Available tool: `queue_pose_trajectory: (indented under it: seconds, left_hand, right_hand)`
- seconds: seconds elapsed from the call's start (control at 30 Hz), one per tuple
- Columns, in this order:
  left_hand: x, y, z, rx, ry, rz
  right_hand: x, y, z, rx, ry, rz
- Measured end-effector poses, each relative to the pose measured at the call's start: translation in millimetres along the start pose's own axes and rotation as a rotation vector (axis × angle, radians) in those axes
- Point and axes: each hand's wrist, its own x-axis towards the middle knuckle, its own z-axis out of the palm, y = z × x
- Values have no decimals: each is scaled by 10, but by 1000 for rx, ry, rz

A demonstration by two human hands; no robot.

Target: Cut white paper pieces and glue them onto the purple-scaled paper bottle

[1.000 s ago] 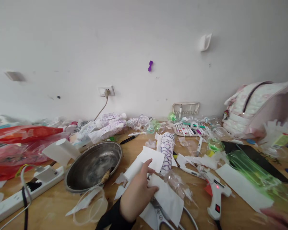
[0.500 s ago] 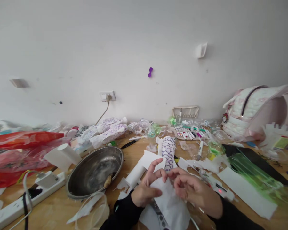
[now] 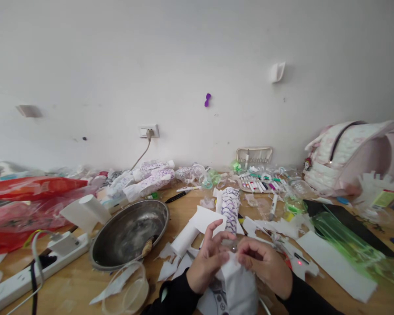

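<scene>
Low in the middle, a sheet of white paper [image 3: 239,286] is wrapped around something that is mostly hidden. A clear, rounded bit shows at its top, between my fingers. My left hand [image 3: 203,267] pinches the paper's upper edge with thumb and fingertips, its other fingers raised. From the other side, my right hand [image 3: 267,264] has fingers and thumb closed on the same edge. Under the paper lies a grey object with round buttons [image 3: 220,302]. Just beyond my hands lies a bottle-shaped thing in purple-patterned paper [image 3: 230,208], near a paper roll [image 3: 185,240].
A metal basin [image 3: 131,236] and a clear plastic tub [image 3: 126,291] are on the left, near a power strip [image 3: 49,267]. Markers [image 3: 256,183], paper scraps and a green plastic bottle [image 3: 351,240] lie right. A backpack [image 3: 351,162] stands against the wall.
My fingertips have drawn closer together at the paper's top edge. The right hand has shifted slightly left, and a clear rounded bit now shows above the paper.
</scene>
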Motion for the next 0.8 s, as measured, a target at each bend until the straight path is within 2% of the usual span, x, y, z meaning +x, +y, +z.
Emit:
queue_pose_trajectory:
  seconds: [0.1,0.17,0.3,0.43,0.6,0.67,0.8]
  left_hand:
    - [13,-1,-10,19,104,-3]
    - [23,16,-28,79,140,-65]
    - [34,83,-48,218,60,-226]
    - [38,117,-14,256,0,-212]
    - [44,101,30,290,70,-130]
    - [49,98,37,297,121,-117]
    - [60,111,55,292,215,-92]
  right_hand:
    - [-19,-11,-8,17,136,17]
    - [-33,-2,-6,-17,209,-8]
    - [-32,7,0,-99,271,-108]
    - [-11,-12,-9,-160,263,-212]
    - [-2,16,13,-214,293,-253]
    - [-6,58,35,-148,298,-251]
    - [-13,147,69,151,335,-153]
